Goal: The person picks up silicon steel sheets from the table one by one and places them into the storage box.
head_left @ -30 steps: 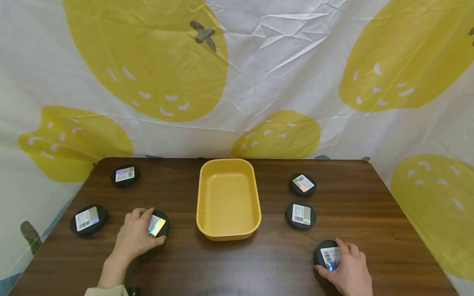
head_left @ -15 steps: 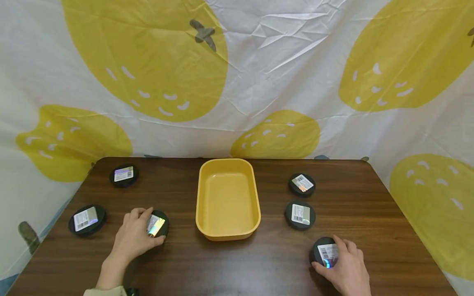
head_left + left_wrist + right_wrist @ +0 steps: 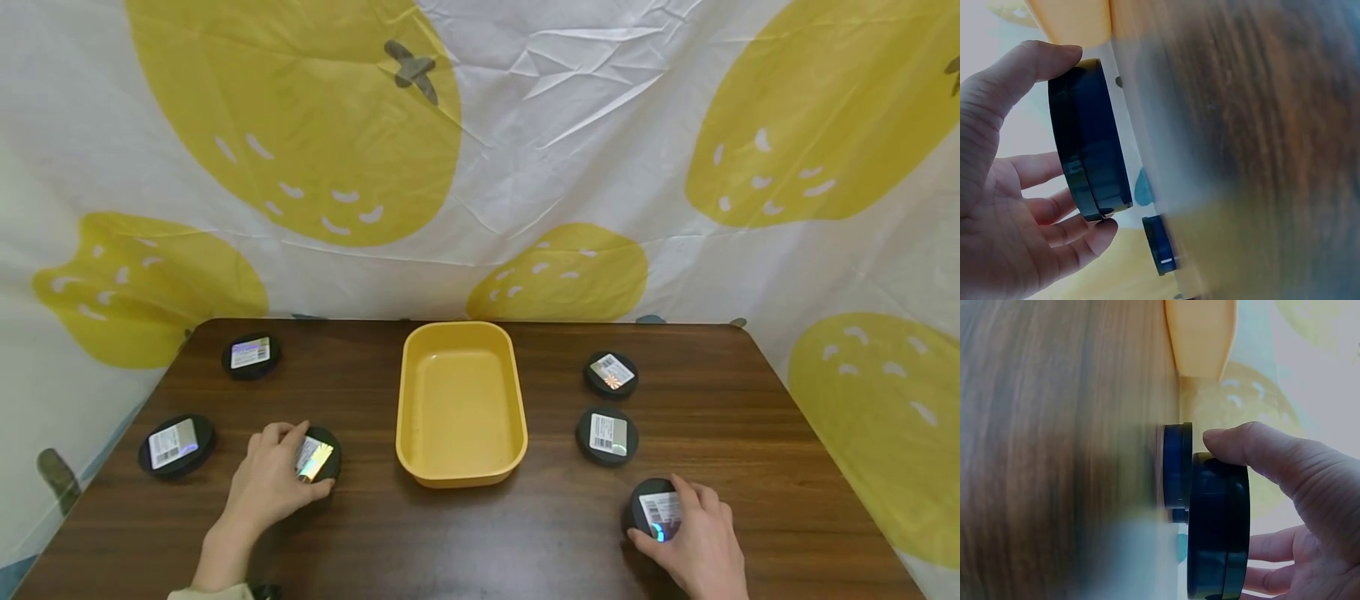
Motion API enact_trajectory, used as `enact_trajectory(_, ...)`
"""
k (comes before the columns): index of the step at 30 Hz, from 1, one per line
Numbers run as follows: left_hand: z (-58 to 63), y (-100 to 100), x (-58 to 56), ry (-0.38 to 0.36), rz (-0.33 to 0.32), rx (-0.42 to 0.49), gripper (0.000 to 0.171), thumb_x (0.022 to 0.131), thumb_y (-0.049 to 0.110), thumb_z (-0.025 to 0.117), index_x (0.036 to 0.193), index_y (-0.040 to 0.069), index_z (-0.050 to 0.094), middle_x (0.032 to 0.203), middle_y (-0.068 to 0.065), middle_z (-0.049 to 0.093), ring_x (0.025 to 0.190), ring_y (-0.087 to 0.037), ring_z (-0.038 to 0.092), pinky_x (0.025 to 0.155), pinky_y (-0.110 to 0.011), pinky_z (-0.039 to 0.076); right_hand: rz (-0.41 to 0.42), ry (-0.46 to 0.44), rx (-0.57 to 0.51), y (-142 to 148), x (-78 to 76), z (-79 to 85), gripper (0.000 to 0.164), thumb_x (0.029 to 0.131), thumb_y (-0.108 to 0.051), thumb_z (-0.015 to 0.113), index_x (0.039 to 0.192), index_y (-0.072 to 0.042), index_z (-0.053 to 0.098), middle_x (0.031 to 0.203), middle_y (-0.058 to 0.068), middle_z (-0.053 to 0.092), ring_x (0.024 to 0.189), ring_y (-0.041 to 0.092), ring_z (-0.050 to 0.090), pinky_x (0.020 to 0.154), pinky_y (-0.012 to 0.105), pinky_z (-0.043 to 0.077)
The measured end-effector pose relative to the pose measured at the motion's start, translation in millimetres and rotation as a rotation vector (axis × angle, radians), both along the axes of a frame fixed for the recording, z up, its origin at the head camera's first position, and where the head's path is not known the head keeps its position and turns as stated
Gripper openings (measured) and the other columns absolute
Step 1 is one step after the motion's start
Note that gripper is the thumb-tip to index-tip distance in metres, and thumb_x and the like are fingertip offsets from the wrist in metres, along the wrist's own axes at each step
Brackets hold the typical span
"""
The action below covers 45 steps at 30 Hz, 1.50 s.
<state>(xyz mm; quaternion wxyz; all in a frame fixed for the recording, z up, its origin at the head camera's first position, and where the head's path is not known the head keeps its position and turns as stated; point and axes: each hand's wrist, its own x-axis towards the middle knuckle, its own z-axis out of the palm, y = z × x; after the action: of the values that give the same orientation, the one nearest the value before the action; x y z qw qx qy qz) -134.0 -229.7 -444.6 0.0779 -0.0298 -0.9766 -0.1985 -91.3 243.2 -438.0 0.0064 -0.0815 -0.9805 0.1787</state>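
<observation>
My left hand (image 3: 272, 479) grips a flat round black container (image 3: 321, 457) by its sides, thumb at the near right and fingers over the far left. A label with a shiny strip faces up. In the left wrist view, a gap shows between this black container (image 3: 1090, 140) and the tabletop. At the front right, my right hand (image 3: 701, 537) holds a matching round black container (image 3: 647, 505) between thumb and fingers, its label partly covered by the fingers. The right wrist view shows that container (image 3: 1218, 528) raised off the wood too.
A yellow rectangular tub (image 3: 461, 479) stands mid-table between the hands. Two more labelled black containers lie at left, one far (image 3: 251, 357) and one nearer (image 3: 176, 447). Two others sit at right, a far one (image 3: 611, 375) and a closer one (image 3: 607, 437). A fruit-print cloth (image 3: 540, 167) hangs behind the table.
My right hand has shifted slightly left and away from me with its container. The left hand keeps its grip, nearly still.
</observation>
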Motion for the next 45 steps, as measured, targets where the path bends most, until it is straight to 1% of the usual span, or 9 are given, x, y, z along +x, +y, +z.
enact_trajectory(6, 1.5, 2, 2.5, 0.021, -0.002, 0.013, 0.083, 0.059, 0.028, 0.084, 0.123, -0.013, 0.052, 0.115, -0.030, 0.049, 0.099, -0.045, 0.046, 0.063, -0.054, 0.047, 0.002, 0.000, -0.002, -2, 0.3, 1.4, 0.093, 0.061, -0.043, 0.083, 0.128, 0.010, 0.046, 0.117, 0.032, 0.046, 0.104, 0.047, 0.043, 0.080, 0.057, 0.044)
enact_trajectory(13, 2.8, 3, 3.4, 0.025, -0.001, 0.014, 0.082, 0.059, 0.028, 0.084, 0.123, -0.012, 0.052, 0.115, -0.029, 0.049, 0.100, -0.045, 0.046, 0.063, -0.054, 0.047, 0.036, 0.094, -0.018, -5, 2.3, 2.0, 0.091, 0.059, -0.040, 0.085, 0.126, 0.009, 0.048, 0.117, 0.031, 0.047, 0.105, 0.048, 0.044, 0.079, 0.057, 0.043)
enact_trajectory(21, 3.4, 5, 4.0, 0.033, -0.008, 0.022, 0.082, 0.059, 0.028, 0.085, 0.124, -0.012, 0.052, 0.115, -0.029, 0.049, 0.100, -0.044, 0.046, 0.063, -0.053, 0.047, 0.056, 0.157, -0.031, -10, 1.1, 5.3, 0.088, 0.060, -0.036, 0.085, 0.127, 0.007, 0.049, 0.117, 0.030, 0.048, 0.105, 0.046, 0.044, 0.076, 0.059, 0.044)
enact_trajectory(30, 3.8, 5, 3.4, 0.022, -0.006, 0.024, 0.083, 0.060, 0.028, 0.085, 0.124, -0.011, 0.052, 0.116, -0.028, 0.049, 0.101, -0.044, 0.046, 0.061, -0.053, 0.047, 0.047, 0.119, -0.039, -15, -1.0, 8.7, 0.087, 0.061, -0.037, 0.083, 0.128, 0.006, 0.048, 0.118, 0.029, 0.047, 0.106, 0.044, 0.044, 0.076, 0.057, 0.045)
enact_trajectory(35, 5.5, 5, 4.5, 0.022, -0.008, 0.024, 0.083, 0.059, 0.029, 0.085, 0.124, -0.012, 0.052, 0.116, -0.029, 0.049, 0.100, -0.045, 0.046, 0.061, -0.053, 0.047, 0.048, 0.130, -0.038, -16, -1.4, 10.4, 0.087, 0.061, -0.037, 0.083, 0.128, 0.006, 0.049, 0.117, 0.029, 0.048, 0.105, 0.043, 0.044, 0.075, 0.056, 0.045)
enact_trajectory(40, 7.3, 5, 5.4, 0.029, -0.005, 0.023, 0.083, 0.059, 0.029, 0.085, 0.124, -0.012, 0.052, 0.116, -0.028, 0.049, 0.100, -0.044, 0.046, 0.062, -0.054, 0.047, 0.054, 0.168, -0.045, -20, -2.1, 12.9, 0.085, 0.060, -0.035, 0.084, 0.127, 0.006, 0.050, 0.117, 0.028, 0.049, 0.104, 0.043, 0.044, 0.074, 0.056, 0.045)
enact_trajectory(45, 8.7, 5, 6.1, 0.029, -0.006, 0.028, 0.083, 0.060, 0.028, 0.084, 0.125, -0.011, 0.051, 0.116, -0.028, 0.049, 0.101, -0.044, 0.045, 0.063, -0.054, 0.047, 0.054, 0.145, -0.055, -25, -5.0, 16.9, 0.086, 0.062, -0.035, 0.084, 0.129, 0.005, 0.049, 0.119, 0.028, 0.048, 0.105, 0.042, 0.043, 0.075, 0.055, 0.045)
